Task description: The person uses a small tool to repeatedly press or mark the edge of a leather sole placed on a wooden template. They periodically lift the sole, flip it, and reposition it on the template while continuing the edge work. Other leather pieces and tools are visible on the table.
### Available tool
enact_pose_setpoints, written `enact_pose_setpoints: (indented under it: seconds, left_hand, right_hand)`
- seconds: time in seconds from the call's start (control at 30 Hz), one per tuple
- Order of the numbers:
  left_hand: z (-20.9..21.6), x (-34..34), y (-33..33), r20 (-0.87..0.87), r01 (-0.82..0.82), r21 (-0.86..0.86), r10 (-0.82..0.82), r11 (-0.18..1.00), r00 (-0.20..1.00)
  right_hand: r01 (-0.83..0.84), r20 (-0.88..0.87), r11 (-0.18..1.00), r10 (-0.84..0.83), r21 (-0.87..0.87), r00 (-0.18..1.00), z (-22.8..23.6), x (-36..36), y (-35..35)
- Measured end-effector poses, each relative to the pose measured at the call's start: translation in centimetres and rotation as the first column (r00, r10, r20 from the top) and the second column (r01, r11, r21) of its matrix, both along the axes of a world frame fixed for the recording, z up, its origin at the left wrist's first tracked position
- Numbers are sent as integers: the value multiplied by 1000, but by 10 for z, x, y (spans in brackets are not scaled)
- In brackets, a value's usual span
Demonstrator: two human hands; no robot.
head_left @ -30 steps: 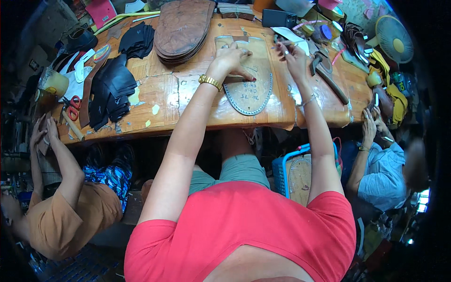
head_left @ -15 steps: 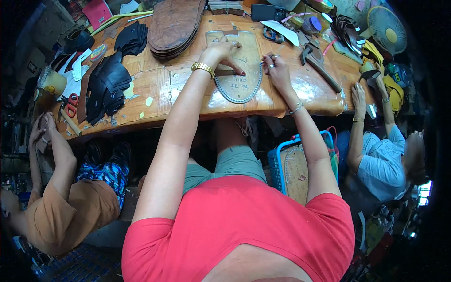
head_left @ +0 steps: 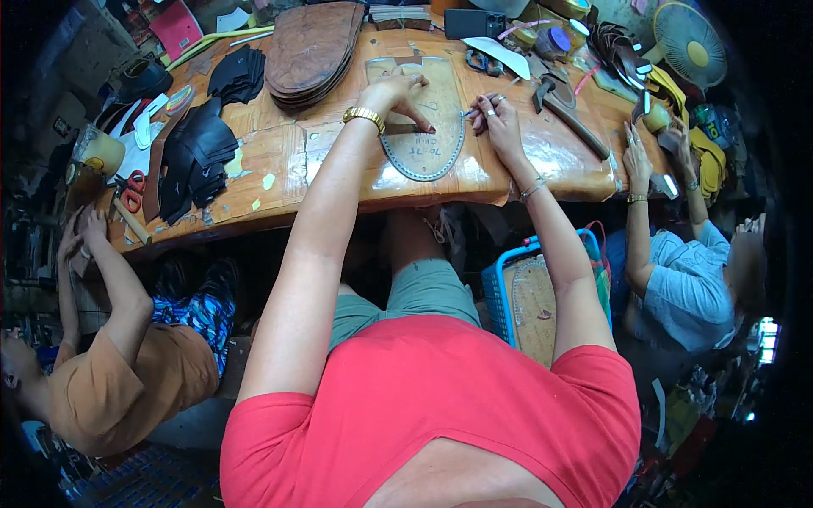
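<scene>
A tan U-shaped template (head_left: 421, 154) with a row of small marks or holes along its rim lies on the wooden table in front of me. My left hand (head_left: 395, 95), a gold watch at its wrist, presses down on the template with thumb and fingers spread. At the template's right edge my right hand (head_left: 497, 118) pinches a slim pen (head_left: 471, 113), its tip close to the dotted rim. What lies under the template is hard to make out.
Brown leather pieces (head_left: 312, 52) are stacked behind my left hand. Black leather pieces (head_left: 199, 148) and red-handled scissors (head_left: 133, 191) lie left. A hammer (head_left: 576, 125) rests at right. A blue basket (head_left: 500, 306) stands below the table. Co-workers sit on both sides.
The view has shifted slightly. My left hand stays on the template, and my right hand keeps the pen at its right edge. The co-workers' hands have moved a little.
</scene>
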State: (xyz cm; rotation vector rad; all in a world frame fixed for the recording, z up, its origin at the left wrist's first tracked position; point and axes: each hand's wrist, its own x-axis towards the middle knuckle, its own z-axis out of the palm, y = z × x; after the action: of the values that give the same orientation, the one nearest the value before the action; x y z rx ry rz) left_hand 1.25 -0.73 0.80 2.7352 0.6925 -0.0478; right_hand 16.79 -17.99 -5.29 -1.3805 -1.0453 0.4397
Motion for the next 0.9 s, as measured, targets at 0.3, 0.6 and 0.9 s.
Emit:
enact_pose_setpoints:
  seconds: [0.3, 0.6, 0.9]
  left_hand:
    - [-3, 1, 2, 5, 6, -8, -6, 1000, 1000]
    - [-1, 2, 2, -3, -2, -4, 2, 1000, 1000]
    - [-1, 0, 4, -32, 13, 4, -13, 1000, 999]
  right_hand:
    - [69, 573, 997, -78, 37, 816, 9, -16, -6]
    - [-46, -92, 999, 49, 28, 995, -5, 8, -4]
    - [9, 52, 986, 0, -169, 999, 3, -4, -8]
